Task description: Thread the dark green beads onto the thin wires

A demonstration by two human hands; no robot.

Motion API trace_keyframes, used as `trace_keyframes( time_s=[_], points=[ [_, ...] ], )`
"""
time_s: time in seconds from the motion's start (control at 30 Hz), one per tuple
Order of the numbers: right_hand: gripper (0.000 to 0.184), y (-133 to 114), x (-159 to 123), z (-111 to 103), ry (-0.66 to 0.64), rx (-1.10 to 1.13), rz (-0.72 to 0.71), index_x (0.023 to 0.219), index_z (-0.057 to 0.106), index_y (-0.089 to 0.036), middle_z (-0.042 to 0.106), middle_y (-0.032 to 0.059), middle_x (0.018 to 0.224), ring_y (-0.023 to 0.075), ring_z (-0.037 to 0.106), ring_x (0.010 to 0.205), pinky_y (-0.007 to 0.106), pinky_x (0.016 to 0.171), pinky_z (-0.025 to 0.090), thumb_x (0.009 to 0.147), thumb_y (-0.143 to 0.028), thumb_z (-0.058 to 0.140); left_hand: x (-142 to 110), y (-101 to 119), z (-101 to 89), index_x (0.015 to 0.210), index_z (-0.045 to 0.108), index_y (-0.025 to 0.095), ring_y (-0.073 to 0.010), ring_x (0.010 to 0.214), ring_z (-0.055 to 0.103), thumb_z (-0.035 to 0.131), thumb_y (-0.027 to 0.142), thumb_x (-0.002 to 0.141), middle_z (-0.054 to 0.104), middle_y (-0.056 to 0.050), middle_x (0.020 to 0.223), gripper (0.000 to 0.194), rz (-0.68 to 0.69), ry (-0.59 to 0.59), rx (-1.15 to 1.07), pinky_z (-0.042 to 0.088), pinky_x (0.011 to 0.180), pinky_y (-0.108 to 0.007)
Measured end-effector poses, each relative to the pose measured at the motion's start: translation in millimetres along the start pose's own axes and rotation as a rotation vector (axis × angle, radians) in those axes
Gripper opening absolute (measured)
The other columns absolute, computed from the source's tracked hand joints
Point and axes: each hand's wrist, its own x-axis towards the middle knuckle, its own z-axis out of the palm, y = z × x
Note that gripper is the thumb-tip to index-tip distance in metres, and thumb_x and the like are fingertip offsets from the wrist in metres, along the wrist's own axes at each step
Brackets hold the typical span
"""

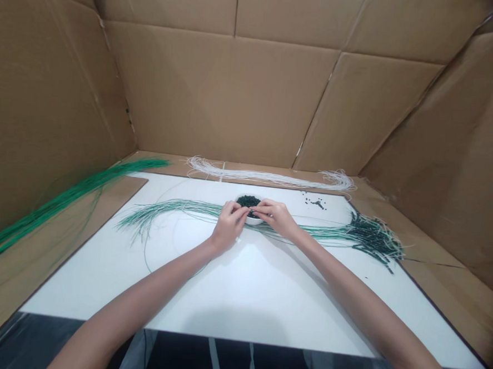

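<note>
Here, holding the fingertips of left hand (228, 223) and right hand (281, 218) close together, can't tell clamped on what, right over dark beads (249, 200) heaped in the white bowl (254, 221).

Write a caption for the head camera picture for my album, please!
Two hands meet over a white bowl of tiny dark beads, with a bundle of white strands lying behind.

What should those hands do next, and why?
Perhaps thread one of the dark beads onto one of the green strands: the left hand and right hand pinch together over the white bowl, and some strand ends look beaded.
</note>
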Motion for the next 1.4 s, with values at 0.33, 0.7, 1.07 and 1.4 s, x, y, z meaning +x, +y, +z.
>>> trace_keyframes(
  time_s=[0.33, 0.7, 1.07, 1.4],
  points=[
    [0.023, -9.3, 0.8, -1.2, 0.095, 0.278, 0.202, 0.090, 0.061, -0.019, 0.065, 0.0025, 0.073, 0.0127, 0.057, 0.061, 0.025, 0.064, 0.046, 0.070, -0.030, 0.057, 0.4, 3.6, -2.3, 0.087, 0.057, 0.017, -0.0120, 0.071, 0.045, 0.043, 0.020, 0.081, 0.045, -0.003, 0.075, 0.015, -0.044, -0.014, -0.034, 0.041, 0.065, -0.025],
    [0.023, -8.1, -0.1, -1.0, 0.178, 0.357, 0.240, 0.069, 0.062, -0.015, 0.062, 0.0034, 0.064, 0.0120, 0.053, 0.057, 0.024, 0.057, 0.044, 0.064, -0.038, 0.061, 0.1, 3.5, -1.8, 0.088, 0.056, 0.017, -0.0118, 0.073, 0.047, 0.043, 0.021, 0.082, 0.046, -0.003, 0.078, 0.015, -0.093, -0.005, -0.057, 0.042, 0.066, -0.025],
    [0.026, -6.3, 0.7, 0.7, 0.167, 0.522, 0.288, 0.071, 0.063, -0.013, 0.064, 0.0052, 0.070, 0.0136, 0.057, 0.062, 0.026, 0.060, 0.046, 0.062, -0.037, 0.062, 0.6, 3.4, -2.6, 0.088, 0.056, 0.018, -0.0113, 0.073, 0.048, 0.044, 0.022, 0.082, 0.046, -0.003, 0.078, 0.014, -0.127, 0.017, -0.088, 0.042, 0.065, -0.024],
    [0.028, -8.3, 0.4, 0.9, 0.158, 0.625, 0.336, 0.075, 0.061, -0.013, 0.064, 0.0060, 0.073, 0.0152, 0.060, 0.067, 0.027, 0.063, 0.048, 0.060, -0.037, 0.065, 0.9, 5.1, -3.8, 0.088, 0.056, 0.017, -0.0105, 0.070, 0.047, 0.044, 0.022, 0.082, 0.045, -0.003, 0.077, 0.014, -0.158, 0.040, -0.089, 0.041, 0.066, -0.024]
  ],
)
